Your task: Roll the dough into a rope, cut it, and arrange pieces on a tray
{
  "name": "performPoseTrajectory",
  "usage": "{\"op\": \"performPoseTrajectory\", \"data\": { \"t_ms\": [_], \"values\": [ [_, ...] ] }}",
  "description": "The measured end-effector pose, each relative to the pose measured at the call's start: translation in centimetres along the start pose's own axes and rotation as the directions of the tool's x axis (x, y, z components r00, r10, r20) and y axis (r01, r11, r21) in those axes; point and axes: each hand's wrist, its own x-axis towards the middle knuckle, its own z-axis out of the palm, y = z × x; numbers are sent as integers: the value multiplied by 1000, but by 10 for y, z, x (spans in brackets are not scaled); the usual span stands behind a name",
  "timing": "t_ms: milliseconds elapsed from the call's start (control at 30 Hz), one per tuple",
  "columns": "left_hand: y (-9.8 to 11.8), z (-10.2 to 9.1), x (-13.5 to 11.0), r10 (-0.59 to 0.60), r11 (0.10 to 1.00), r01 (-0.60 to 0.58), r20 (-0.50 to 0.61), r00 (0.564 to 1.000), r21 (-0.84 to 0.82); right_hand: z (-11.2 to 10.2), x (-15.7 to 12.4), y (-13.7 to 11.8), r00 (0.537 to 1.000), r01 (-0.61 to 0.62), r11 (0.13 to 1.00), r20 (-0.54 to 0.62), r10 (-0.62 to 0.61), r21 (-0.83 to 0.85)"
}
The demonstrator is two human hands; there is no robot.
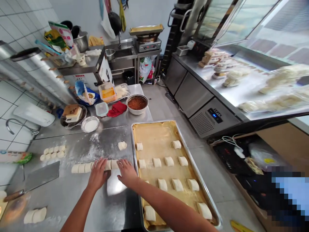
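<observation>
A row of cut dough pieces [82,168] lies on the floured steel table. My left hand [98,170] rests over the middle of this row, its fingers stretched across the dough. At the row's right end, my right hand [127,172] touches the last piece with its fingers spread and its thumb apart. Just beyond it sits a single dough piece [122,146]. To the right, a lined baking tray [154,129] carries several spaced dough pieces [177,184]; my right forearm passes over its near part and hides some of them.
A wide-bladed cleaver [42,175] lies at the left, between small dough balls [53,152] and more dough pieces [35,215]. Toward the back stand a flour bowl [90,124], a red cloth [117,109] and a bowl of reddish-brown filling [137,103]. A refrigerated counter [200,96] lines the right.
</observation>
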Motion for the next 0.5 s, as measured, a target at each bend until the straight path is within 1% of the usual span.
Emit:
{"op": "performPoseTrajectory", "data": {
  "t_ms": [33, 100, 167, 233, 300, 367, 400, 467, 500],
  "values": [
    [-9, -1, 7, 42, 999, -41, 59, 997, -13, 15, 16, -13, 1000, 4, 1000, 23, -3, -18],
    [-17, -1, 23, 90, 996, -85, 137, 986, -42, 35, 45, -23, 998, -15, 998, 60, 18, -60],
    [-19, 3, 36, 115, 992, -106, 170, 979, -61, 44, 66, -21, 996, -35, 996, 80, 42, -86],
    [-20, 6, 43, 137, 989, -124, 184, 973, -79, 44, 74, -17, 994, -41, 995, 92, 49, -93],
    [-20, 6, 42, 150, 986, -134, 186, 971, -95, 37, 68, -15, 994, -33, 995, 102, 42, -89],
    [-15, 3, 36, 148, 986, -132, 171, 974, -103, 22, 47, -8, 996, -27, 997, 87, 33, -70],
    [-8, 0, 33, 142, 986, -127, 152, 978, -104, 11, 33, -1, 997, -29, 998, 68, 33, -57],
    [15, -5, 32, 129, 986, -120, 75, 989, -115, -19, -2, 25, 999, -48, 998, 14, 48, -30],
    [33, -7, 34, 129, 984, -124, 26, 991, -126, -37, -20, 44, 998, -66, 998, -17, 65, -17]
  ]
}}
